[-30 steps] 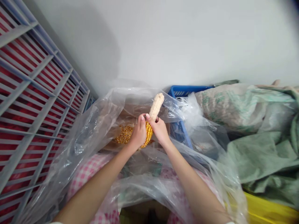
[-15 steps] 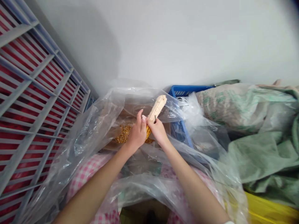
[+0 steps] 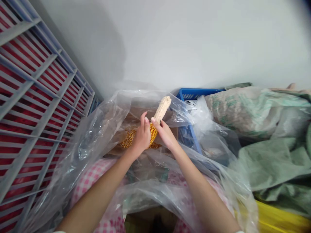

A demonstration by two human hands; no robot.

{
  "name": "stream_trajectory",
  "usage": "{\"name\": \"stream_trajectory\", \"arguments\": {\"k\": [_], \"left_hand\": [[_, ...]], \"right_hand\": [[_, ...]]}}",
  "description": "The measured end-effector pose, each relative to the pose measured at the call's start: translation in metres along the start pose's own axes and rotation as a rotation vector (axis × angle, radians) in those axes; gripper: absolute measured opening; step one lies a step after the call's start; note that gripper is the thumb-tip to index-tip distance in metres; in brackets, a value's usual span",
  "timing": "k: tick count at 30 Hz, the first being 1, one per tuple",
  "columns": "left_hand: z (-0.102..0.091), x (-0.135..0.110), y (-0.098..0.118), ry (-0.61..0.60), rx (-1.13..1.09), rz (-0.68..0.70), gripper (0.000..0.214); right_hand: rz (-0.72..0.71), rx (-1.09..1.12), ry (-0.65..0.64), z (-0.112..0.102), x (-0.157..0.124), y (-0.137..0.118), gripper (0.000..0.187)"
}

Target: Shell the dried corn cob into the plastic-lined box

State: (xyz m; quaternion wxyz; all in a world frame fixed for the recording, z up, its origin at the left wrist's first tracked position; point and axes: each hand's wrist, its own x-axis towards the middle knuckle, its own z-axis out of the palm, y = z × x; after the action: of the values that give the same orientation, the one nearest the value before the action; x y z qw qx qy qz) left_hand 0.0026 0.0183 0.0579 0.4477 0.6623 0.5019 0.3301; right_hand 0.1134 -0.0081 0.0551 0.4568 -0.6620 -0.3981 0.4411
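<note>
Both hands hold one corn cob (image 3: pixel 160 111) upright and tilted to the right over a clear plastic bag (image 3: pixel 97 136). Its upper half is bare and pale; its lower part still carries yellow kernels. My left hand (image 3: pixel 141 137) is wrapped round the kernel-covered lower part, thumb pressed on the kernels. My right hand (image 3: pixel 165 133) grips the cob from the right, just below the bare part. A heap of loose yellow kernels (image 3: pixel 128 139) lies in the bag beneath the hands.
A grey slatted rack with red behind it (image 3: pixel 36 106) stands at the left. A blue plastic crate (image 3: pixel 191 95) sits behind the bag by the white wall. Woven green-white sacks (image 3: pixel 255 113) pile up at the right, above something yellow (image 3: pixel 279 220). Pink checked cloth (image 3: pixel 89 178) lies under the plastic.
The cob has turned slightly in my hands and more yellow kernels show between them. My left thumb has shifted along the cob. Both arms stay in place.
</note>
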Motion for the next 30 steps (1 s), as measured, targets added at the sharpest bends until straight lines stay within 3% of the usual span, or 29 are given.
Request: {"name": "stream_trajectory", "arguments": {"k": [6,13,23,30], "left_hand": [[0.002,-0.002,0.001,-0.01,0.032,0.003,0.068],[0.003,-0.008,0.004,-0.042,0.112,0.049,0.065],[0.003,-0.009,0.003,-0.078,0.128,0.062,0.064],[0.01,0.0,-0.005,-0.008,-0.13,0.002,0.065]], "right_hand": [[0.036,-0.108,0.102,0.008,-0.003,-0.006,0.042],[0.051,0.019,0.203,0.012,-0.005,-0.003,0.04],[0.066,0.17,0.188,0.014,0.0,0.007,0.047],[0.104,0.155,0.14,0.004,0.002,0.002,0.052]]}}
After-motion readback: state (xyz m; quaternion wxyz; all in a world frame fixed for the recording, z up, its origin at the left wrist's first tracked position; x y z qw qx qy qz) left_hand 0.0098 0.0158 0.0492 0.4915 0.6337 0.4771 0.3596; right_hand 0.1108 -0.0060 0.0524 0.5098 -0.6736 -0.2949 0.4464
